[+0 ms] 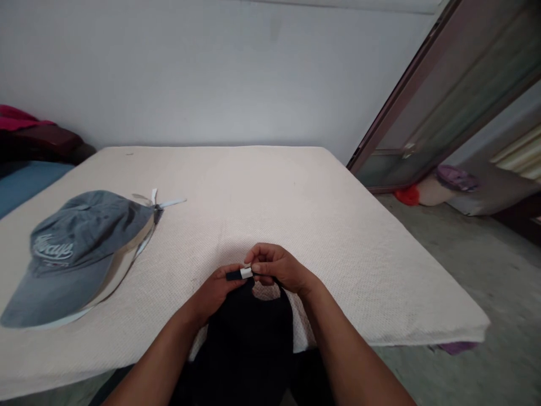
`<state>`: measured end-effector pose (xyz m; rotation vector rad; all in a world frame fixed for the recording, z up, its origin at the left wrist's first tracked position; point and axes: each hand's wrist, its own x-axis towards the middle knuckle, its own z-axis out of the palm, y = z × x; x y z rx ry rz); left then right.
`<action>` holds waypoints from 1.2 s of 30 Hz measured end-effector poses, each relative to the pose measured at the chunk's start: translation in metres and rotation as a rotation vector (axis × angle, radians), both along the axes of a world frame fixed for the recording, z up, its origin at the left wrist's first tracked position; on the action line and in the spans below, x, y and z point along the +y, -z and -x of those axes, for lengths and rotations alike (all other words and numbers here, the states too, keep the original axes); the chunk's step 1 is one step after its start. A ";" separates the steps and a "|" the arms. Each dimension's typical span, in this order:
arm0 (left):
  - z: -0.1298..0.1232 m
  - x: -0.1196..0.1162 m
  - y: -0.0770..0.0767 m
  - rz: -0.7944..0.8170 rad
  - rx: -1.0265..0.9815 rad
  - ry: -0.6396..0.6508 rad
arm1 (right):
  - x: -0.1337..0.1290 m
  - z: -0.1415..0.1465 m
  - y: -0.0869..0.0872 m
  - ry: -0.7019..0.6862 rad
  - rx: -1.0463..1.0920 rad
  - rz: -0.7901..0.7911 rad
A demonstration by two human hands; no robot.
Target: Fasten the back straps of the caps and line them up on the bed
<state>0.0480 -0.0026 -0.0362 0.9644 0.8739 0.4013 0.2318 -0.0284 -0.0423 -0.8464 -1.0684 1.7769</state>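
Note:
A black cap (253,327) is at the table's near edge, its back opening with the adjusting strap turned away from me. On the strap sits a pale metal buckle (245,273). My left hand (217,290) is closed on the strap just left of this buckle, thumb and fingers pinching it. From the other side my right hand (276,265) pinches the strap at the buckle's right end with thumb and forefinger. The exact spot under the right fingertips is partly hidden. The cap's front hangs down toward my lap, in dark shadow.
A grey-blue cap (84,225) with white lettering rests at left beside a pale hat with ribbon ties (158,206). White textured cloth covers the table (262,192). A wall stands behind, and a sliding door frame (401,84) is at right. Dark red and pink items (38,132) lie far left.

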 end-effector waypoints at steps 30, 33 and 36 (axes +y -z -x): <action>0.003 -0.001 -0.009 0.186 -0.182 -0.112 | -0.007 -0.013 0.004 -0.056 -0.038 0.123; 0.005 -0.001 -0.007 0.177 -0.159 -0.089 | -0.006 -0.008 0.004 -0.019 0.027 0.116; 0.007 0.000 -0.005 0.155 -0.140 -0.055 | -0.004 -0.006 0.002 0.029 0.089 0.089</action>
